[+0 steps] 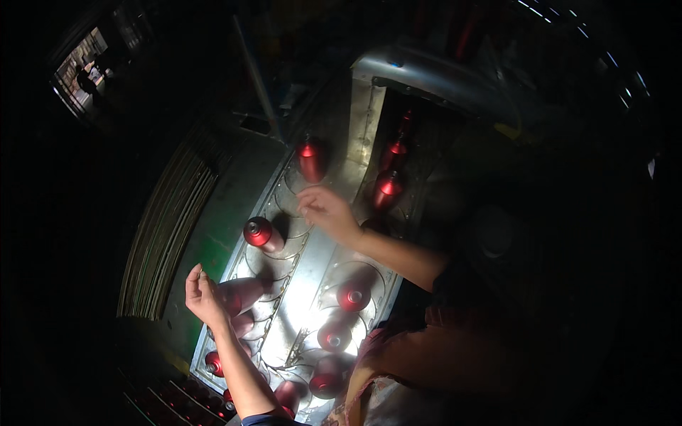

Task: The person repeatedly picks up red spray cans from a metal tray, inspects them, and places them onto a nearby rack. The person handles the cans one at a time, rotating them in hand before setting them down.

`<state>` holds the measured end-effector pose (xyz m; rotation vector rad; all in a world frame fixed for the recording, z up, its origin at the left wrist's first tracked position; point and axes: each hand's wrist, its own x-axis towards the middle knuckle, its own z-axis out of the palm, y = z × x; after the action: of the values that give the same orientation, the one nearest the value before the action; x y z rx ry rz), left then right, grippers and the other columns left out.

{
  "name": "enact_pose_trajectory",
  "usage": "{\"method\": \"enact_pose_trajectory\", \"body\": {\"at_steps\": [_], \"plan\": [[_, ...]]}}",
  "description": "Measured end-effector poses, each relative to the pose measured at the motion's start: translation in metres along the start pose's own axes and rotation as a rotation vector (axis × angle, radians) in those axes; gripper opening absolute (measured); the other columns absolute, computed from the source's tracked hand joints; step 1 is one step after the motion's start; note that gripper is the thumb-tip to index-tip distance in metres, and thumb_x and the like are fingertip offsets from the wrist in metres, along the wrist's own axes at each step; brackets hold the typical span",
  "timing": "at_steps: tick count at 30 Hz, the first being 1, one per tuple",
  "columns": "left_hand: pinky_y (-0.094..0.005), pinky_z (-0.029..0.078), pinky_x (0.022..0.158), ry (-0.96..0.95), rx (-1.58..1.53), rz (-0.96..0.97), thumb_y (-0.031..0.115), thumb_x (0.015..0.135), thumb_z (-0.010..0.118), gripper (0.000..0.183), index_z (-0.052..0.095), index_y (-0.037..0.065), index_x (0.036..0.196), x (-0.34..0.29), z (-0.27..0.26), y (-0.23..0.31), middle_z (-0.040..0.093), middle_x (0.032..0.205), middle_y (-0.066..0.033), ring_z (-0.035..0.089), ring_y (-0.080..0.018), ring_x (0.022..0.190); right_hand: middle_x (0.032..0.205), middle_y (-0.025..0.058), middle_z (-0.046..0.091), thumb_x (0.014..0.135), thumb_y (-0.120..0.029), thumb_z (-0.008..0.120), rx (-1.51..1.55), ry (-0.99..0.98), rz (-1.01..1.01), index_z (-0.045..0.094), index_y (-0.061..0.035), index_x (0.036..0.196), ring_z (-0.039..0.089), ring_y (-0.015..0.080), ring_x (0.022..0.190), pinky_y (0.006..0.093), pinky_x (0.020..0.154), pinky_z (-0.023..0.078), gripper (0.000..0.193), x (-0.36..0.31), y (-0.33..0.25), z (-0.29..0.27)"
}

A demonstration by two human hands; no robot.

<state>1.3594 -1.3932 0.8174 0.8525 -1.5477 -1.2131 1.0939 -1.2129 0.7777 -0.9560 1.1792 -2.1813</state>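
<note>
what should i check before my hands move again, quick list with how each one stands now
1. Right hand free: ok, nothing held shows in it.
2. Left hand free: cannot tell, its pinched grip could hide something small.
3. Left hand clear of the nearest red bottle: cannot tell, they lie close in this view and contact is unclear.
4. Red bottle between the hands upright: ok, it appears to stand with its neck up.
5. Even light: not ok, strong glare on the metal track while the surroundings are dark.
</note>
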Motion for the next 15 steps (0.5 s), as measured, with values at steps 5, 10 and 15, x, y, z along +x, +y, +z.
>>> {"method": "enact_pose_trajectory", "body": {"at_steps": [5, 10, 15], "plan": [[-0.0205, 0.028, 0.047, -0.026, 0.172, 0.037, 0.01, 0.097, 0.058, 0.018, 0.065, 0.0, 0.11, 0.048, -0.011, -0.086, 0.049, 0.068, 0.0054, 0.037, -0.0024, 0.055, 0.099, 0.0041, 0.061, 0.093, 0.003, 0.057, -0.053, 0.187, 0.062, 0.054, -0.0024, 0.121, 0.058, 0.0085, 0.085, 0.024, 0.074, 0.049, 0.028, -0.096, -0.039, -0.043], [-0.0227, 0.043, 0.068, -0.102, 0.187, 0.136, 0.014, 0.099, 0.057, 0.025, 0.064, 0.0, 0.118, 0.074, -0.01, -0.081, 0.066, 0.095, -0.0046, 0.057, -0.0086, 0.08, 0.108, 0.0039, 0.064, 0.094, -0.008, 0.062, -0.144, 0.55, 0.09, 0.059, -0.0047, 0.121, 0.06, 0.0084, 0.094, 0.0232, 0.078, 0.049, 0.027, -0.193, -0.079, -0.073], [-0.0222, 0.042, 0.061, -0.142, -0.189, 0.218, 0.017, 0.102, 0.052, 0.023, 0.064, 0.001, 0.114, -0.007, -0.038, 0.023, 0.063, 0.088, -0.0038, 0.053, -0.0075, 0.071, 0.099, 0.0045, 0.062, 0.095, -0.005, 0.059, -0.187, 0.572, 0.058, 0.056, -0.0039, 0.121, 0.057, 0.0083, 0.079, 0.0232, 0.073, 0.049, 0.026, -0.271, -0.105, -0.053]]}}
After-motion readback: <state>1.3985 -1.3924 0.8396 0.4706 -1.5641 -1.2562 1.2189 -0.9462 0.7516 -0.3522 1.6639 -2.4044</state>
